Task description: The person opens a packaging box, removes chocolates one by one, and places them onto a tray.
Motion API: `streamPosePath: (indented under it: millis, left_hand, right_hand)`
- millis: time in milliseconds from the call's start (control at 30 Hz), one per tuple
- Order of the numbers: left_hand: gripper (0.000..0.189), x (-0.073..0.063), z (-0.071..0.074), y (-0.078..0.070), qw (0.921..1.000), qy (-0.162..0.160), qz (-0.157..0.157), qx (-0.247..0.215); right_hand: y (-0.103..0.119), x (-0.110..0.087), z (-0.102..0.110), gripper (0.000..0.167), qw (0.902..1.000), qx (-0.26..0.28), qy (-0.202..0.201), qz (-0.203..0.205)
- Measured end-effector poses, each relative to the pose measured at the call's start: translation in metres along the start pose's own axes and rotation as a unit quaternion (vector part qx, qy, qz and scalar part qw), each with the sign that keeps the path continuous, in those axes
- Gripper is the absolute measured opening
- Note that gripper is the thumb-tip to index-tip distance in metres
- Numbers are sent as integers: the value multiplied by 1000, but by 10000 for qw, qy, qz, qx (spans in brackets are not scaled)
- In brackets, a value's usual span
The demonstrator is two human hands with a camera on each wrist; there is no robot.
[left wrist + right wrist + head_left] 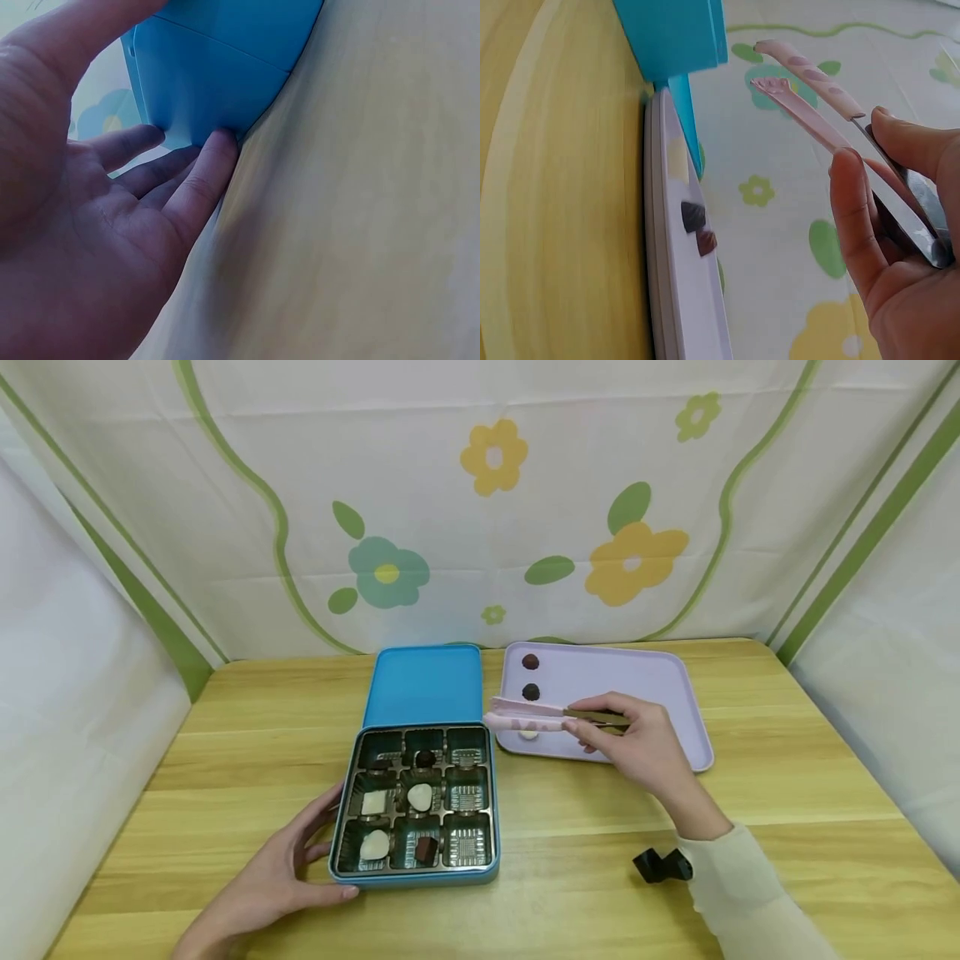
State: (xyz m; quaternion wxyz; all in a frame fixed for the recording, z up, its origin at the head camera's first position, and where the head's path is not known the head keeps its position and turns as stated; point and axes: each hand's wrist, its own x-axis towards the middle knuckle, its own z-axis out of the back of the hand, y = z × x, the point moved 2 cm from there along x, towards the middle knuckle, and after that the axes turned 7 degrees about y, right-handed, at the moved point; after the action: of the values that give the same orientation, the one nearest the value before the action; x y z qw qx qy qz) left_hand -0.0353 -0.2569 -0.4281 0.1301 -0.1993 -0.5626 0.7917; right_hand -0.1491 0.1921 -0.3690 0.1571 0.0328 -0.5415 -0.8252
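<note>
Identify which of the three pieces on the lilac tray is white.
The white piece is the one nearest the person, partly hidden behind the tongs in the head view. The other two, the brown piece and the near-black piece, lie farther back.

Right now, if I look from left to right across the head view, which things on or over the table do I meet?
Left hand, blue tin, pink-tipped tongs, right hand, pale sleeve.

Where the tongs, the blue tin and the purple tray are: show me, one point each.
Tongs point(832, 91): right wrist view, on the spotted pink arm.
Blue tin point(202, 79): left wrist view, on its outer side wall.
Purple tray point(603, 675): head view, on its bare floor.
</note>
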Motion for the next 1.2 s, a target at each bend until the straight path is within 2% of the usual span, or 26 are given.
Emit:
streamPosePath:
  millis: [100,267,433,667,767,967,1067,1200]
  left_hand:
    - [118,-1,2,-1,10000,8,63,-26]
    - [117,0,3,0,9999,71,6,-103]
    - [116,2,2,2,9997,174,-104,-159]
    - [117,1,2,1,9998,127,42,-179]
    - [118,1,2,1,9998,98,84,-144]
    - [117,1,2,3,10000,18,-86,9]
    - [117,1,0,2,10000,21,-18,-19]
    - [118,1,1,2,10000,-1,4,16]
  right_hand:
    - [6,5,-13,19,9997,62,190,149]
    - [22,16,-35,18,9963,-465,270,673]
    - [35,25,-55,16,9864,-937,388,1293]
    - [54,39,-74,15,9690,-1561,921,1681]
    - [67,49,-81,15,9569,-1963,1287,1714]
    - [90,68,-99,15,9225,-2950,2096,1342]
    - [94,71,-104,12,9177,-3027,2209,1321]
    - [92,69,-103,12,9208,-2897,2148,1487]
